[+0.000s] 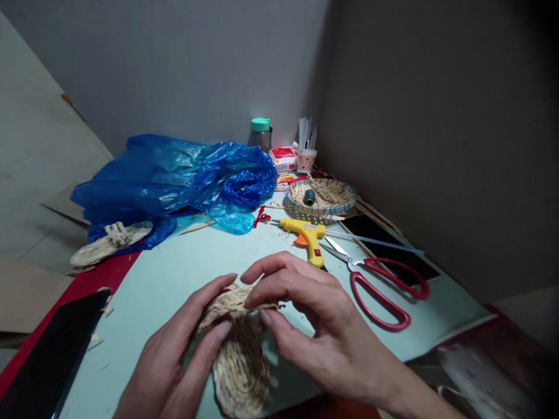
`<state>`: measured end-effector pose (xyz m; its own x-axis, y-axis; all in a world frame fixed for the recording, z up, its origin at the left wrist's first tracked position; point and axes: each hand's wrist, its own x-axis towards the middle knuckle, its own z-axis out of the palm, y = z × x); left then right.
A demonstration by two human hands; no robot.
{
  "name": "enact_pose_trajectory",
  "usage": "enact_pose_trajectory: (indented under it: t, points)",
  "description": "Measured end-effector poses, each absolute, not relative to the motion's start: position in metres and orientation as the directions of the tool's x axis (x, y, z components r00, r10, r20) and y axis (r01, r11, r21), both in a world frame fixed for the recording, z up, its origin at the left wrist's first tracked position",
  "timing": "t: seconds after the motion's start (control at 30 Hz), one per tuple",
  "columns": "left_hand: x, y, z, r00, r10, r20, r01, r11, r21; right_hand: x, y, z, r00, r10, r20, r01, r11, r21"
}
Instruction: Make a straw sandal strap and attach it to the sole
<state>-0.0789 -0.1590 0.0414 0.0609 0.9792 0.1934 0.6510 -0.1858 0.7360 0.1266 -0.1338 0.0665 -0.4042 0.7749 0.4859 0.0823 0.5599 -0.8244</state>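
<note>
Both hands on the woven straw piece, near edge of the bench.

My left hand (pixel 174 355) cups the left wall of the woven straw piece (pixel 240 372), fingers curled against it; my right hand (pixel 314 326) pinches its far rim between forefinger and thumb. The piece sits tilted between them, low on the bench (pixel 174 267). Judged step: pressing the rim of the coil into shape. The next move calls for a steady pinch, as the rim strands look loose. The glue gun (pixel 308 235) lies just beyond my right hand; the scissors (pixel 379 285) lie close to its right. Open room lies far-left of my hands, up to the blue bag (pixel 174 174). A black sheet (pixel 48 355) bounds the near left; the near edge is close under my wrists.
</note>
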Motion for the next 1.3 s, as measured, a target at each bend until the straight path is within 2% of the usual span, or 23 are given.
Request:
enact_pose_trajectory:
  t: [0.1, 0.23, 0.4, 0.57, 0.73, 0.87, 1.07, 1.2, 1.3]
  points:
    - [-0.076, -0.160, 0.053, -0.040, 0.999, 0.020, 0.519, 0.004, 0.855, 0.128, -0.132, 0.066, -0.415, 0.782, 0.466, 0.100, 0.548, -0.831]
    - [-0.076, -0.153, 0.061, -0.047, 0.999, -0.006, 0.455, 0.026, 0.890, 0.128, -0.131, 0.068, -0.427, 0.783, 0.452, 0.098, 0.537, -0.838]
    - [-0.077, -0.143, 0.065, 0.115, 0.989, -0.094, 0.381, 0.044, 0.923, 0.124, -0.133, 0.071, -0.376, 0.811, 0.449, 0.126, 0.524, -0.842]
    - [-0.071, -0.144, 0.068, 0.088, 0.978, -0.190, 0.302, 0.156, 0.941, 0.124, -0.132, 0.067, -0.364, 0.823, 0.437, 0.131, 0.510, -0.850]
    - [-0.074, -0.140, 0.062, 0.184, 0.967, -0.178, 0.224, 0.135, 0.965, 0.124, -0.129, 0.066, -0.410, 0.811, 0.417, 0.134, 0.506, -0.852]
    - [-0.077, -0.136, 0.057, 0.227, 0.954, -0.197, 0.194, 0.154, 0.969, 0.123, -0.130, 0.065, -0.341, 0.852, 0.398, 0.092, 0.451, -0.888]
    - [-0.075, -0.138, 0.058, 0.158, 0.967, -0.198, 0.240, 0.157, 0.958, 0.124, -0.133, 0.057, -0.203, 0.921, 0.332, 0.036, 0.346, -0.937]
    - [-0.080, -0.136, 0.060, 0.233, 0.960, -0.152, 0.280, 0.084, 0.956, 0.124, -0.132, 0.059, -0.185, 0.927, 0.327, 0.018, 0.336, -0.942]
    - [-0.081, -0.134, 0.064, 0.279, 0.944, -0.174, 0.282, 0.092, 0.955, 0.123, -0.133, 0.060, -0.174, 0.928, 0.330, 0.017, 0.338, -0.941]
